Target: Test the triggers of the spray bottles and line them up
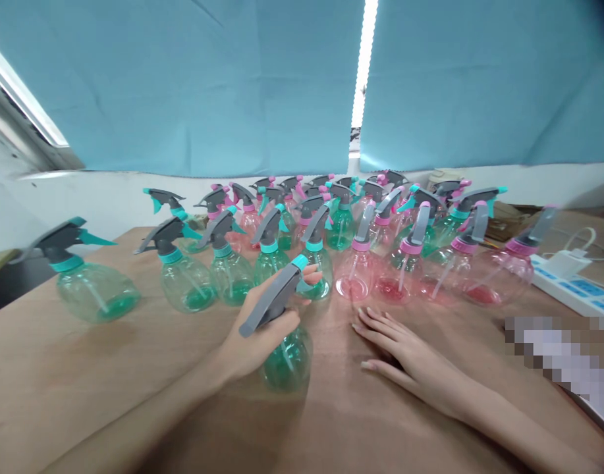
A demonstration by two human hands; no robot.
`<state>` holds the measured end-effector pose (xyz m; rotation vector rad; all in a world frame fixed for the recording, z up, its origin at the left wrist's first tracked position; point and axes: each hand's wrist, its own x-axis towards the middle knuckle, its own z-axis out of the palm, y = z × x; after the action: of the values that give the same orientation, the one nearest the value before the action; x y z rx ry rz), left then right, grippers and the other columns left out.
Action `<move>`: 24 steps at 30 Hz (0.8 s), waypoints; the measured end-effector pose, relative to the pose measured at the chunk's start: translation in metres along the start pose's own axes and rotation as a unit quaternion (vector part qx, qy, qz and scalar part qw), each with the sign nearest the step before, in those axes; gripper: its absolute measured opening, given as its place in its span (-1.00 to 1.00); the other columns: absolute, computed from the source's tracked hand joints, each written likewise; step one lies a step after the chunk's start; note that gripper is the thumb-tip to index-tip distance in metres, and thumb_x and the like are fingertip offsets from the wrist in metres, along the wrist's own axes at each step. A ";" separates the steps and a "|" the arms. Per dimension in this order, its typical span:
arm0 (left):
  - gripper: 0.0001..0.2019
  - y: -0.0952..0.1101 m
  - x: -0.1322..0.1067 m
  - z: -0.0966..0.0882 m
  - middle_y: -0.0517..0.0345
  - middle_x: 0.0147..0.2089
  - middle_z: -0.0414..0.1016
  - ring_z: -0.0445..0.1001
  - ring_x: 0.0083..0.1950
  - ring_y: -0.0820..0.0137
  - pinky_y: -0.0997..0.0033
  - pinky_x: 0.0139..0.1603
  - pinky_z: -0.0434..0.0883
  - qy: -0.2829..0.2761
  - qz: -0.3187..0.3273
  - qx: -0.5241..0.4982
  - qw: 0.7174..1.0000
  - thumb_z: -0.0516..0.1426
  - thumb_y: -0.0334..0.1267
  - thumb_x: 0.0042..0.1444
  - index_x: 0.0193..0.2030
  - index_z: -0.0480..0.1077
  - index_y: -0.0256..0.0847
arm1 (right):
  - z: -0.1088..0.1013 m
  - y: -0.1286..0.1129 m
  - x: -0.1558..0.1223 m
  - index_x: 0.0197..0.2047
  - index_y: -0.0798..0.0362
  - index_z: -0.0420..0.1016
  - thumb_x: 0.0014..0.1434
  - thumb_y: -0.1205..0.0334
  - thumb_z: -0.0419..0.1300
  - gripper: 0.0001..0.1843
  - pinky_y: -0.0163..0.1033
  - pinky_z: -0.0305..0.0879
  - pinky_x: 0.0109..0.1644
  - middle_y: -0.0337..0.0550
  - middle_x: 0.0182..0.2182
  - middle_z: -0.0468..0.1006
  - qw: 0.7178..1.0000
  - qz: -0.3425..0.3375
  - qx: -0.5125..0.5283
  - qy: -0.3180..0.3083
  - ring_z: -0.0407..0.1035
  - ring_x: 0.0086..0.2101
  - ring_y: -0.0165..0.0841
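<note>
My left hand (262,329) is wrapped round the neck of a green spray bottle (288,359) with a grey trigger head and teal nozzle. The bottle stands on the brown table (84,382) close to me. My right hand (400,345) lies flat on the table with fingers stretched out, holding nothing, just in front of a pink spray bottle (354,270). Behind both hands stand several more bottles, green ones (186,280) on the left and pink ones (479,276) on the right.
One green bottle (91,286) stands apart at the far left. A white power strip (573,286) with a cable lies at the right edge. A cardboard box (509,220) sits behind the pink bottles. Blue curtains (207,85) hang behind the table.
</note>
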<state>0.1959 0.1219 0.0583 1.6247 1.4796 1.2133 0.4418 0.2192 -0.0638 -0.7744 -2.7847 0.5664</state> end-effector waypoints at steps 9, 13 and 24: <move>-0.46 -0.003 0.001 -0.001 0.16 -0.23 0.54 0.41 -0.33 0.34 0.41 -0.36 0.32 0.000 -0.026 0.006 1.000 0.03 -0.40 -0.10 0.10 0.38 -0.15 | 0.001 0.000 -0.001 0.37 -0.13 0.03 0.30 -0.11 0.02 -0.36 0.19 -0.12 0.35 -0.17 0.36 0.00 1.000 0.000 0.015 0.012 -0.14 0.33 -0.09; -0.49 -0.004 0.001 0.000 0.18 -0.30 0.52 0.40 -0.39 0.37 0.42 -0.41 0.30 0.003 -0.030 0.014 0.999 0.04 -0.36 -0.09 0.08 0.39 -0.15 | 0.001 0.000 -0.001 0.37 -0.16 0.02 0.30 -0.10 0.03 -0.36 0.19 -0.11 0.35 -0.18 0.36 0.00 1.000 -0.004 0.019 0.016 -0.14 0.32 -0.09; -0.60 -0.004 0.000 0.001 0.26 -0.41 0.48 0.44 -0.38 0.37 0.32 -0.15 0.44 0.030 -0.001 0.023 0.999 0.03 -0.37 -0.09 -0.06 0.43 -0.08 | 0.002 0.002 -0.001 0.37 -0.14 0.04 0.30 -0.11 0.03 -0.37 0.19 -0.11 0.35 -0.18 0.36 -0.01 1.000 -0.004 0.011 0.016 -0.14 0.33 -0.10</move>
<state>0.1952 0.1230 0.0545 1.6295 1.5565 1.2466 0.4426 0.2197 -0.0668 -0.7602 -2.7463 0.5755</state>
